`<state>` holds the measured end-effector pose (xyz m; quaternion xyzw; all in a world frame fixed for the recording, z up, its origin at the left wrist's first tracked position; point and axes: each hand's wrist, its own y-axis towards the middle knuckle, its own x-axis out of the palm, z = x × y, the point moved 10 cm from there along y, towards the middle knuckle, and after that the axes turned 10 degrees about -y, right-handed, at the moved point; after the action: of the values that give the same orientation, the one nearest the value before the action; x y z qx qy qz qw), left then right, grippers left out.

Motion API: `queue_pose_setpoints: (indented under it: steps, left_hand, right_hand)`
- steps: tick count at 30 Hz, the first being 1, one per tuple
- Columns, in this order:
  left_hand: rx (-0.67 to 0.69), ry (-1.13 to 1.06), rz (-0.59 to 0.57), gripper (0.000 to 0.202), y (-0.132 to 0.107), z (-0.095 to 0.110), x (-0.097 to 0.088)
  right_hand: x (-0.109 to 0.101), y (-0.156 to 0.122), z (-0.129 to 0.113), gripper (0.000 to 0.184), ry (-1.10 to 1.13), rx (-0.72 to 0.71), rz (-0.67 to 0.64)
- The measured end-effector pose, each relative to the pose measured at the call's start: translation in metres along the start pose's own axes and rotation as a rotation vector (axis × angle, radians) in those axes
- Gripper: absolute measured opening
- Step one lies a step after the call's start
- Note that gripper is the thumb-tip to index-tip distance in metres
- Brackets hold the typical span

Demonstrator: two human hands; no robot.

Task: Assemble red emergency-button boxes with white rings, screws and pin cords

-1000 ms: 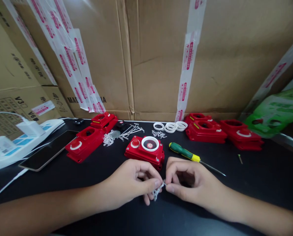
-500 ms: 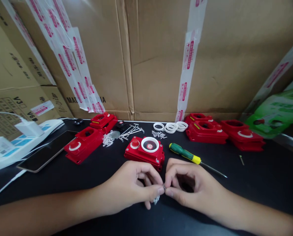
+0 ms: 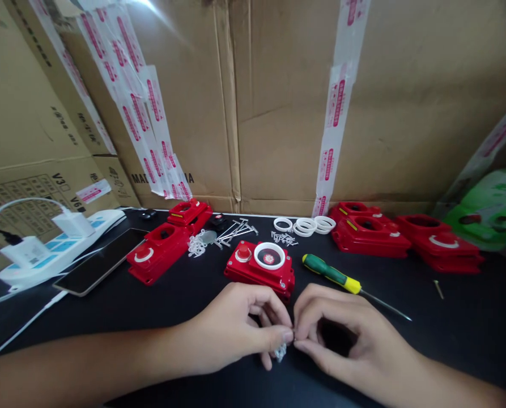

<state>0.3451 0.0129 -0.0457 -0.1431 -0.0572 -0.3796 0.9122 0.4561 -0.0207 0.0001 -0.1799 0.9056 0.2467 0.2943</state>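
In front of a red alarm box [image 3: 236,271] with a red knob and a white-ringed round window, my two hands meet fingertip to fingertip. My left hand [image 3: 244,326] is closed, with a small silver chain [image 3: 280,352] bunched under its thumb. My right hand [image 3: 341,328] pinches at the same spot; whatever lies between its fingertips is too small to name. A screwdriver [image 3: 329,273] with a green and yellow handle lies just beyond the right hand.
Behind are white rings [image 3: 304,226], small screws [image 3: 283,238], T-shaped metal rods [image 3: 238,231] and a chain pile [image 3: 196,245]. Red housings [image 3: 369,241] stand right, others [image 3: 157,255] left. A phone [image 3: 102,263] and power strip [image 3: 61,246] lie left; a single screw [image 3: 438,289] lies right.
The view has shifted, so everything sits farther right in the picture. Both hands stay pressed together at the fingertips, and the chain still hangs under the left thumb.
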Motion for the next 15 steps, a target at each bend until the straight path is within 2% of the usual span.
queue_pose_setpoints:
  steps: [7, 15]
  left_hand:
    - [0.009, 0.044, 0.017, 0.023, -0.002, -0.001, -0.001]
    - [0.002, 0.101, 0.046, 0.016, -0.004, 0.0, -0.001]
  right_hand:
    - [-0.009, -0.002, -0.009, 0.006, -0.062, -0.057, 0.067]
    - [-0.012, -0.001, -0.01, 0.004, -0.098, -0.07, 0.103]
